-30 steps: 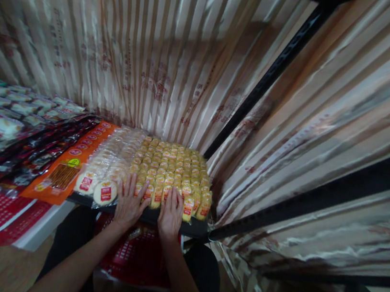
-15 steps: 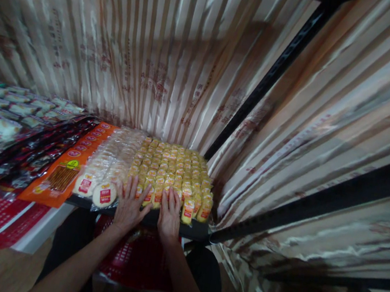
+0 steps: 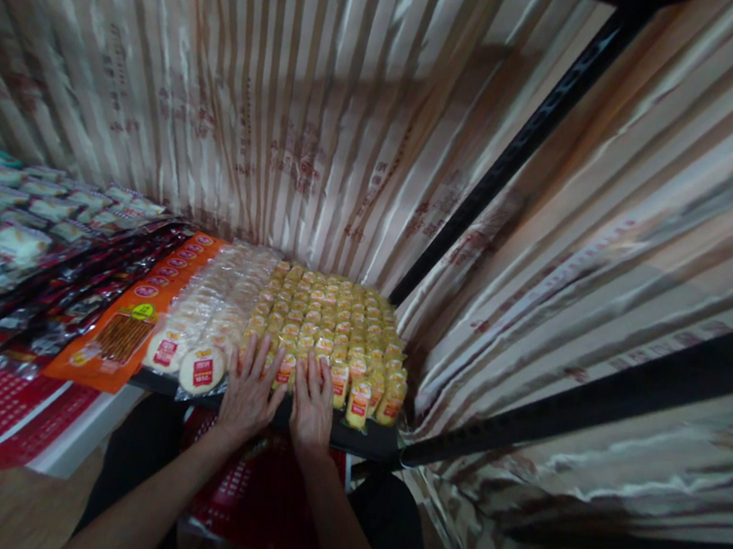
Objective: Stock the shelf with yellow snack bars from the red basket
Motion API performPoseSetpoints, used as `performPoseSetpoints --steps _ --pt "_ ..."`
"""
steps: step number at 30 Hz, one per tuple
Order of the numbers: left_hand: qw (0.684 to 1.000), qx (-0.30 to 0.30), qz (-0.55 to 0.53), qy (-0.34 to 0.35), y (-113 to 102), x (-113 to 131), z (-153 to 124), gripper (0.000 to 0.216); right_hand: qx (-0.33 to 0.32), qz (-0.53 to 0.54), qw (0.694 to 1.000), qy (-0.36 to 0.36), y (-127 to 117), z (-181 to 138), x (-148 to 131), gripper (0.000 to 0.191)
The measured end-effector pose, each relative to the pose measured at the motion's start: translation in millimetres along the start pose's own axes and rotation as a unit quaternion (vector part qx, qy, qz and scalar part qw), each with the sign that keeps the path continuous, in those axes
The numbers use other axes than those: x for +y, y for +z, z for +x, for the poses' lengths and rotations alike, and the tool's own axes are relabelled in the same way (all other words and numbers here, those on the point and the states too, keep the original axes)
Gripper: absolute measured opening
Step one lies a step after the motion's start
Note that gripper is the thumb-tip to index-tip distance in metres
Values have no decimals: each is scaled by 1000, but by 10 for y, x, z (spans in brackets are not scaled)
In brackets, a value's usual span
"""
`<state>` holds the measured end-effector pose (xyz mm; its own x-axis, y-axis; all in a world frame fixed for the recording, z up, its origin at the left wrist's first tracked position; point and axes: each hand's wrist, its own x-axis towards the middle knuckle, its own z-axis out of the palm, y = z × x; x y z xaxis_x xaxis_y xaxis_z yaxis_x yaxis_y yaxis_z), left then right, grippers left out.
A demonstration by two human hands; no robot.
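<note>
Rows of small yellow wrapped snack packs [image 3: 333, 320] fill the right end of a dark shelf [image 3: 370, 443]. My left hand [image 3: 249, 390] lies flat with fingers spread on the front-left packs, beside the round white packs [image 3: 203, 370]. My right hand [image 3: 312, 399] rests next to it, fingers stretched out over the front row of yellow packs. Neither hand grips anything.
Left of the yellow packs lie round white packs, an orange packet [image 3: 126, 332], dark red packets [image 3: 55, 303] and pale packs [image 3: 13, 211]. Striped plastic sheeting [image 3: 337, 98] hangs behind and to the right. A black rack post [image 3: 514, 141] and a red basket [image 3: 260, 496] are close.
Both hands have shifted slightly left along the front row and closer together; the view has tilted a little. Nothing was picked up.
</note>
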<state>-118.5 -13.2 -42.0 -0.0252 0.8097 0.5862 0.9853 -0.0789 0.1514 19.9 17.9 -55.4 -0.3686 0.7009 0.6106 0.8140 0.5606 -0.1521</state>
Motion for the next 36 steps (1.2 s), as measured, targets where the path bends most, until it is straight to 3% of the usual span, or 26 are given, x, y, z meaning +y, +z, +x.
performPoseSetpoints --steps 11,18,28,36 --pt "999 -3 9 -40 4 42 56 50 22 25 999 13 21 -15 15 43" --pt "999 -8 11 -34 17 45 53 50 -8 -3 999 -34 -64 11 -36 41" --pt "994 82 -15 -63 54 7 -125 63 -27 -41 998 -29 -59 25 -70 47" --pt "996 78 -11 -49 72 -54 -240 56 -23 -45 998 -29 -84 47 -91 44"
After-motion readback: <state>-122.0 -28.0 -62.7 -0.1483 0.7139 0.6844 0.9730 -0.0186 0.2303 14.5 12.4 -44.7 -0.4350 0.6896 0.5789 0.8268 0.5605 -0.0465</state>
